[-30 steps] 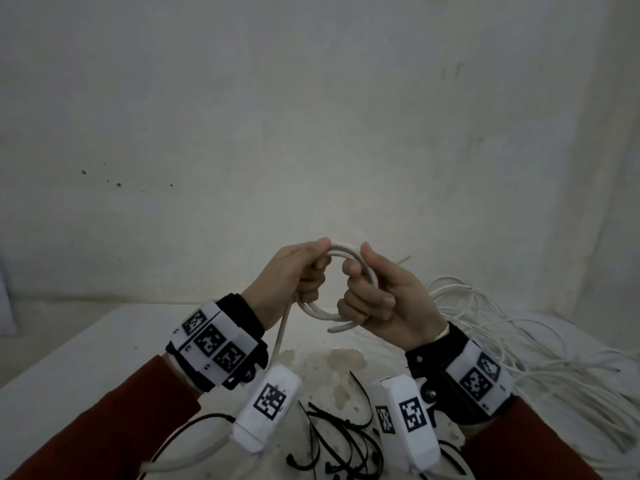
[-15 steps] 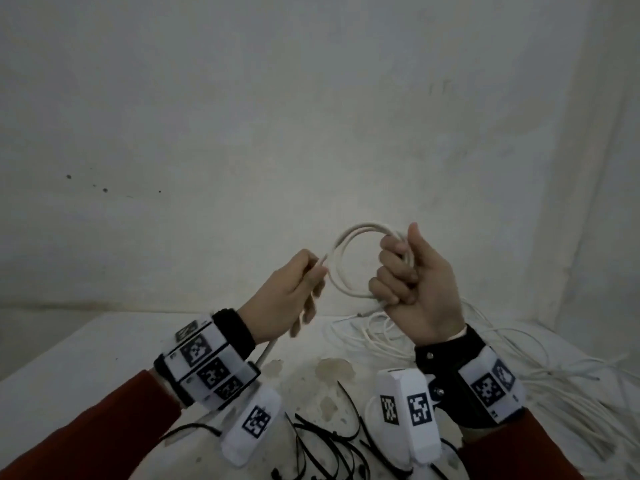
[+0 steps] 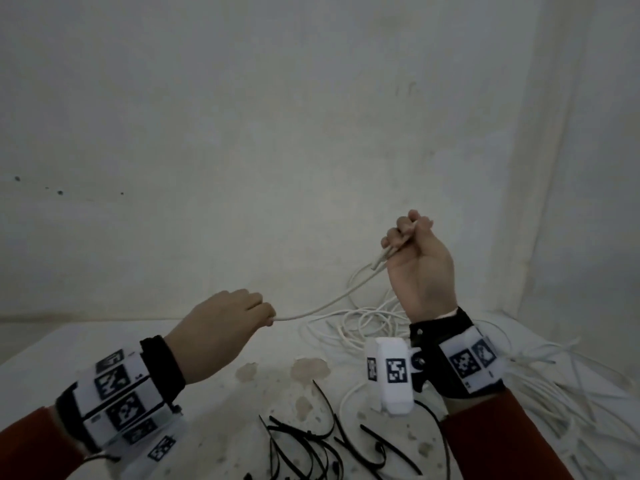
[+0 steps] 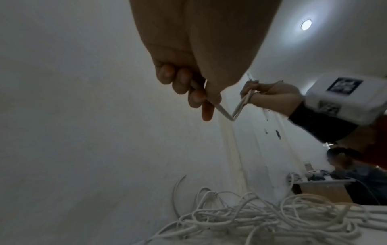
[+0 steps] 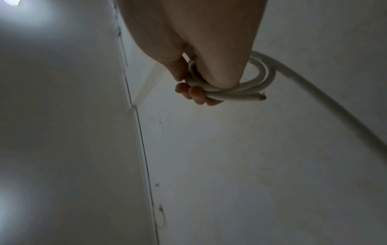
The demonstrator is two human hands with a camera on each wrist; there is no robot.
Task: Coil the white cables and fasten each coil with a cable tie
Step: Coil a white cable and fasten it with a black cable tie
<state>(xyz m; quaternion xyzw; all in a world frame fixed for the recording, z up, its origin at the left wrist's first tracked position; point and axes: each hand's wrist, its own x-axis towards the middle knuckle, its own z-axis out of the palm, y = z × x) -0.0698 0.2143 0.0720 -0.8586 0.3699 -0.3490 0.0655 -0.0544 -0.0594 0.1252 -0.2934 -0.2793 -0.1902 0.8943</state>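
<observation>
Coiling is the step in hand, judged from how things are lying: on the table (image 3: 69,344) a big heap of loose white cables (image 3: 519,368) is sprawling along the far right side, and a scatter of black cable ties (image 3: 311,441) is waiting untouched at the near edge. Above them, one cable (image 3: 322,308) is stretching between the two hands. The right hand (image 3: 420,268) is raised and clenching a small coil (image 5: 240,86) of a few turns, while the left hand (image 3: 221,327), lower and to the side, is pinching the running length of that cable between thumb and fingers. The next move is probably calling for the left hand to be feeding another loop up onto the coil, with the right grip staying firm so the turns are not springing apart; a tie looks premature, since the rest of the cable is passing out of sight behind the left hand. The head view is hiding the coil inside the fist and showing only a short cut end (image 3: 377,263); the right wrist view is showing the turns and that end (image 5: 261,97) plainly. The left wrist view is showing the left fingers (image 4: 195,97) closing on the cable, a detail the head view is blocking.
</observation>
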